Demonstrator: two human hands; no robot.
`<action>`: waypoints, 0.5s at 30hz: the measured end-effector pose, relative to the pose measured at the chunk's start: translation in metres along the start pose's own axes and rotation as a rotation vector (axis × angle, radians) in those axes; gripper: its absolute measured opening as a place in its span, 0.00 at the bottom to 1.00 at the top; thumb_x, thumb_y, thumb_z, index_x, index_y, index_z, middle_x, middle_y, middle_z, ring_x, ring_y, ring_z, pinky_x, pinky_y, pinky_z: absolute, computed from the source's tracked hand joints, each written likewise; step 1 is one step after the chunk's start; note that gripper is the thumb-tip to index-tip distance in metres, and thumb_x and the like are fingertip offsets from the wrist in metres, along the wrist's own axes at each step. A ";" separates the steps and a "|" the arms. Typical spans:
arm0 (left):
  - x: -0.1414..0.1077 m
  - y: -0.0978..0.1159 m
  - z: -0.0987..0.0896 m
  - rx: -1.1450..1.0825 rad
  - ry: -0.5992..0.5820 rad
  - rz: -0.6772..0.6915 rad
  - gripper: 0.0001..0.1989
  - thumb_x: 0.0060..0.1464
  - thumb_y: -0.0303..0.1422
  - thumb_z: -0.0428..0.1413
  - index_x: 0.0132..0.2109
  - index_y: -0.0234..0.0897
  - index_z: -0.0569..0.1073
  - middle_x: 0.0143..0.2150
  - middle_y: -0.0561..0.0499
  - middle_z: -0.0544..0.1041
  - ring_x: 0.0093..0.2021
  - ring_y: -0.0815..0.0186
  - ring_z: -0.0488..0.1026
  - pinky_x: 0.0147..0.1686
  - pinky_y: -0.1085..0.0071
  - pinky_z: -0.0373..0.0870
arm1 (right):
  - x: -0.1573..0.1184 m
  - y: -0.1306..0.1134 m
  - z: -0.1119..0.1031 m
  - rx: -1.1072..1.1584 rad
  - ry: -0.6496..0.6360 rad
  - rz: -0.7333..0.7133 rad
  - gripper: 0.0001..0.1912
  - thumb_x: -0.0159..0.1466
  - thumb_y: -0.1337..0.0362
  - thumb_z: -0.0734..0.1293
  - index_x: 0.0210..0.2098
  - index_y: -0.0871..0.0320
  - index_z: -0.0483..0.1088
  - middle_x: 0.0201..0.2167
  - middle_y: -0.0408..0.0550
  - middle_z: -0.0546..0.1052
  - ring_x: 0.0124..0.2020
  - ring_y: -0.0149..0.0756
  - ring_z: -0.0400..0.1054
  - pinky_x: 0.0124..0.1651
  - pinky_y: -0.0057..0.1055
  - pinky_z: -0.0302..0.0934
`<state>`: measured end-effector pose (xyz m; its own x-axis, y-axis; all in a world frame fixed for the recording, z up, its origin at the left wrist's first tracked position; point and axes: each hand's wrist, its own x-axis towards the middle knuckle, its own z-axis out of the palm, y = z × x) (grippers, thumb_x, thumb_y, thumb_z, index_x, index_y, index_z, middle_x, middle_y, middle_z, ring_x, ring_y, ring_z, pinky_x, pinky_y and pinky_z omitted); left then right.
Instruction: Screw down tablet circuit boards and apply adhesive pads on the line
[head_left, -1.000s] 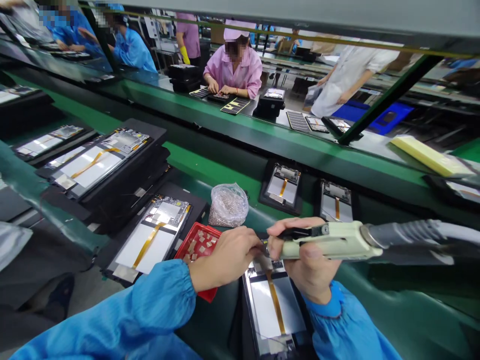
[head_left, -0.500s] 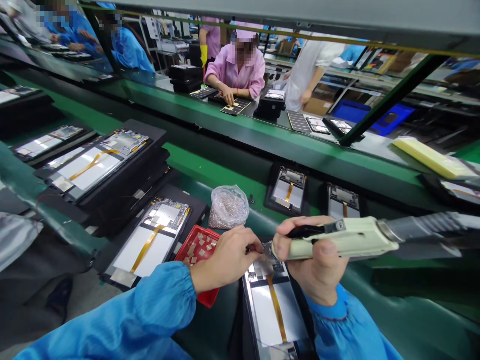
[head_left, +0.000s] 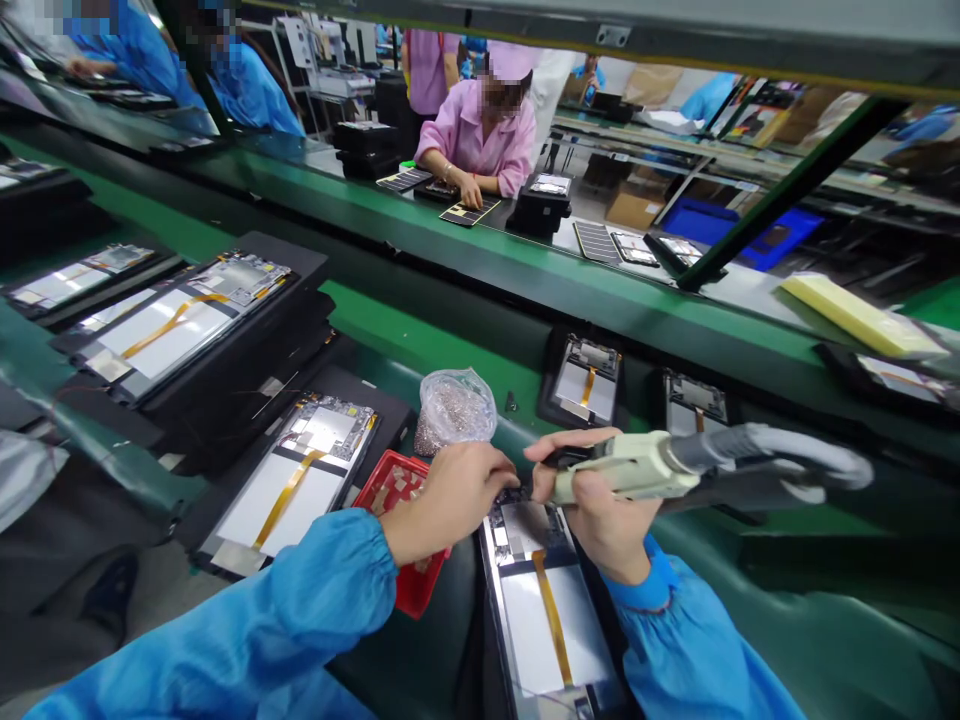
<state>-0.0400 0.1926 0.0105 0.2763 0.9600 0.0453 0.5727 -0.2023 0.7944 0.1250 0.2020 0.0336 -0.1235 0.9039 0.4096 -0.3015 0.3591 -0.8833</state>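
My right hand (head_left: 611, 510) is wrapped round a pale electric screwdriver (head_left: 630, 465) with a black lever, held almost level and pointing left. Its tip is hidden near the fingers of my left hand (head_left: 457, 495). Those left fingers are pinched together over the top end of an opened tablet (head_left: 559, 630); what is between them I cannot make out. The tablet shows its white battery, an orange ribbon cable (head_left: 550, 610) and circuit board. Under my left wrist sits a red tray (head_left: 416, 590) with small pale pieces. Just behind it stands a clear bag (head_left: 457, 405) of tiny metal parts.
Another opened tablet (head_left: 289, 490) lies on a dark stack to the left, with further stacks (head_left: 195, 310) beyond. Two more tablets (head_left: 589, 375) rest behind the screwdriver. Across the green line a person in pink (head_left: 480, 140) works over a dark sheet. A yellow block (head_left: 862, 315) lies far right.
My right hand and the screwdriver have shifted left and slightly up, and the screwdriver's cable now bends down at the right. My left hand stays pinched, a little higher.
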 end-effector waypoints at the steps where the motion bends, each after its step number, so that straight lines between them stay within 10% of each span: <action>1: 0.001 0.000 -0.003 0.017 0.016 -0.048 0.13 0.65 0.32 0.53 0.33 0.38 0.79 0.30 0.52 0.79 0.32 0.64 0.72 0.34 0.68 0.60 | 0.000 0.004 -0.003 -0.027 0.006 0.015 0.15 0.63 0.56 0.74 0.44 0.57 0.74 0.36 0.51 0.82 0.20 0.33 0.73 0.23 0.32 0.68; 15: -0.008 -0.008 0.001 -0.048 0.039 -0.120 0.06 0.65 0.28 0.53 0.36 0.39 0.68 0.35 0.54 0.73 0.37 0.65 0.70 0.37 0.68 0.62 | 0.002 0.037 -0.016 -0.103 0.036 0.061 0.13 0.65 0.56 0.73 0.43 0.58 0.73 0.33 0.48 0.81 0.20 0.31 0.71 0.22 0.30 0.67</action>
<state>-0.0460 0.1866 0.0034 0.1771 0.9838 -0.0285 0.5615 -0.0772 0.8239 0.1288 0.2207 -0.0019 -0.1042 0.9318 0.3477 -0.1955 0.3236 -0.9258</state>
